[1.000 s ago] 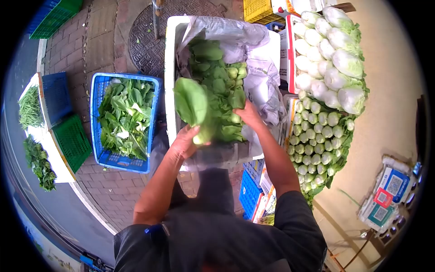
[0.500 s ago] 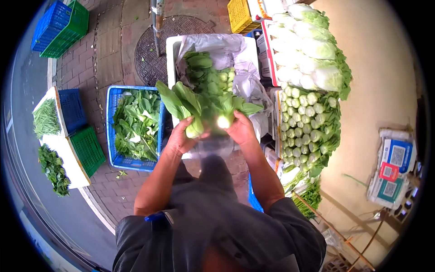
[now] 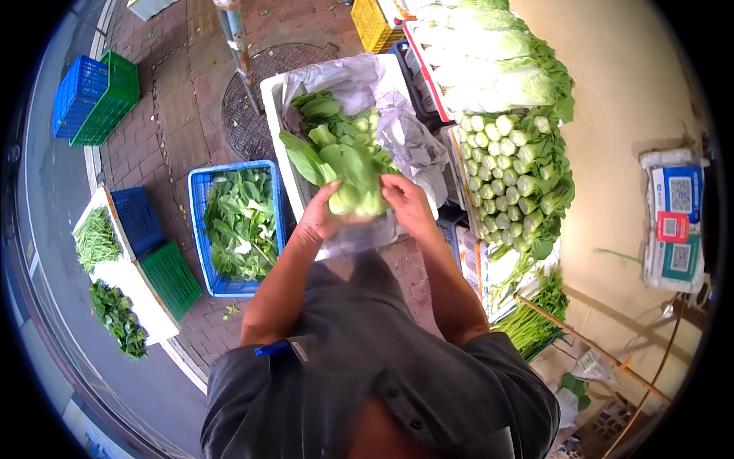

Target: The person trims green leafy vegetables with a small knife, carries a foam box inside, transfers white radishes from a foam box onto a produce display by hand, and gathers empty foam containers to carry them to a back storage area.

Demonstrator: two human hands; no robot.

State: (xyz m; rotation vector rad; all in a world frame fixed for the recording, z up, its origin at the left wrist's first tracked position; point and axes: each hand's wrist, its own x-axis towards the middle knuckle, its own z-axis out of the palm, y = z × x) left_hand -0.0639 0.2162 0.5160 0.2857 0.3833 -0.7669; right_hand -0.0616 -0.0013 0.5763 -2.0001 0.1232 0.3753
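Over the near end of a white foam box lined with plastic film, two heads of bok choy sit side by side, pale bases toward me. My left hand grips the left head with the thumb along its base. The right head is in my right hand, its fingers partly hidden behind the stalks. More bok choy lies beneath and beyond them in the box, leaves to the left and pale bases to the right.
A blue crate of loose green leaves stands at the left. On the right are stacked bok choy and napa cabbages. A metal pole rises beyond the box. Green beans lie at far left.
The two bok choy heads, held apart before, are now brought together side by side. My view has turned slightly, so the boxes and crates appear shifted and tilted.
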